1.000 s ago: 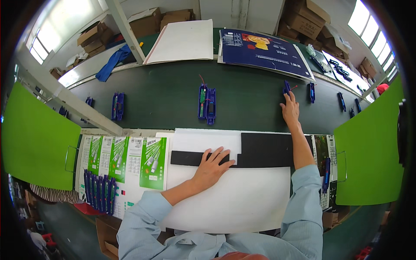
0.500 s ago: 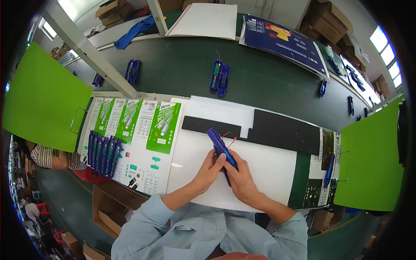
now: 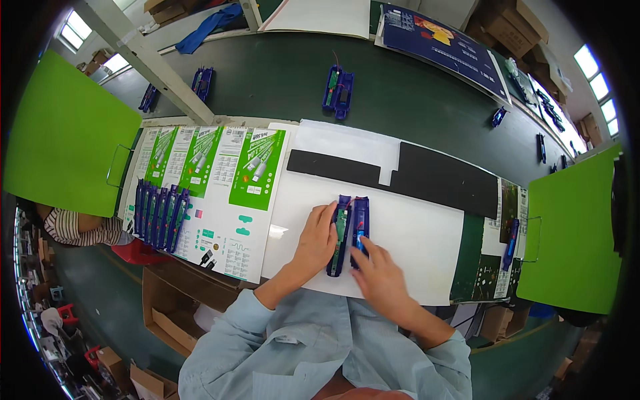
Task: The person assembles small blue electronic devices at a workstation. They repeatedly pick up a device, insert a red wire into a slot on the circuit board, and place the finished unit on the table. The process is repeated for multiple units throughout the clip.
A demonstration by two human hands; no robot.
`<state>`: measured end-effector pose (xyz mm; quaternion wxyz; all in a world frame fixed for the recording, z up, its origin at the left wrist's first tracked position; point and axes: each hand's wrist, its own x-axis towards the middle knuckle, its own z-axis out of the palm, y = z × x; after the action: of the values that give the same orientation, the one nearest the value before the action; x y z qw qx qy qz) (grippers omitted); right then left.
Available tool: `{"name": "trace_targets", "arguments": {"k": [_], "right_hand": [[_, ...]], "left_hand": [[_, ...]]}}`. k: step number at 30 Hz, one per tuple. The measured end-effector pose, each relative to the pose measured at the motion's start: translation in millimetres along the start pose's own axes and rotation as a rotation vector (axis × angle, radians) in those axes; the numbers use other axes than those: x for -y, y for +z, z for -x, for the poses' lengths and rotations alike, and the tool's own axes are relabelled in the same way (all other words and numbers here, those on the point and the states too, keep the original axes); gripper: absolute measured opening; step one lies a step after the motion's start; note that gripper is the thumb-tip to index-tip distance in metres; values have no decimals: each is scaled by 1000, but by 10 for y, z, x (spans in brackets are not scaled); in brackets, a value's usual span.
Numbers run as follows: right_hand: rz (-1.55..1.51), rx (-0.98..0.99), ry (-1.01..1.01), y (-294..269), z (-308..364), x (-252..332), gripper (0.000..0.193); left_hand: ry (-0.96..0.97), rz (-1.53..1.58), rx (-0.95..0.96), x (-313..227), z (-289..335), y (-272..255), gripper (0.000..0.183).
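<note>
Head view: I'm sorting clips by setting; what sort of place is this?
Probably an assembly workshop: a row of blue casings, a green circuit board in an opened casing, and cardboard boxes.

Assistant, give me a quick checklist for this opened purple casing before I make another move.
1. Left half and right half side by side on the white sheet: ok.
2. Green circuit board showing in the left half: ok.
3. Left hand against the left half: ok.
4. Right hand away from the right half: not ok, fingertips are at its lower part.
5. Right fingers gripping or just touching: cannot tell, blurred.
6. Black sheet apart from both halves: ok.
</note>
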<state>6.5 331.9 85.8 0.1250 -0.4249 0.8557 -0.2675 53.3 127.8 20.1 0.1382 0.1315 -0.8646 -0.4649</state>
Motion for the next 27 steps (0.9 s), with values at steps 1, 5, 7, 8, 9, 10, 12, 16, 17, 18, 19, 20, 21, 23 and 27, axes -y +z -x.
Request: {"name": "trace_targets", "arguments": {"k": [1, 5, 7, 8, 9, 10, 12, 16, 17, 18, 19, 20, 21, 23, 27], "right_hand": [[-67, -11, 19, -92, -62, -77, 53], [-271, -306, -57, -517, -854, -660, 26], [-97, -307, -70, -592, -1227, -1079, 24], [-105, -269, -63, -566, -1402, -1224, 27], [-62, -206, -91, -501, -1553, -1305, 29], [0, -148, -105, -510, -1649, -1377, 31], [15, -33, -138, -470, -1824, -1547, 32], [-170, 184, 67, -419, -2080, -1581, 28], [-162, 167, 58, -374, -2086, -1609, 27], [-155, 148, 49, -342, -2053, -1654, 27], [-143, 127, 36, -320, -2037, -1679, 27], [-166, 137, 92, -360, -2004, -1615, 24], [-205, 128, 118, -328, -2001, -1572, 24], [-263, 99, 193, -350, -1911, -1542, 23], [-320, -102, 135, -278, -1761, -1492, 23]], "left_hand": [[69, -62, -42, -47, -52, -42, 46], [253, -186, -117, -237, -513, -164, 35], [329, -188, -39, -382, -851, -66, 34], [360, -240, -66, -390, -976, 13, 35], [380, -301, -93, -300, -1073, 125, 36], [410, -341, -115, -232, -1136, 227, 37], [343, -332, -80, -64, -1171, 341, 40], [234, -233, -110, 71, -1098, 411, 44], [239, -237, -107, 94, -1086, 409, 45], [244, -240, -103, 105, -1087, 422, 46], [253, -243, -104, 104, -1104, 437, 47], [240, -241, -97, 99, -1105, 445, 47], [232, -246, -95, 117, -1097, 419, 47], [234, -230, -80, 102, -1097, 444, 47], [263, -234, -100, 162, -1113, 462, 49]]}}
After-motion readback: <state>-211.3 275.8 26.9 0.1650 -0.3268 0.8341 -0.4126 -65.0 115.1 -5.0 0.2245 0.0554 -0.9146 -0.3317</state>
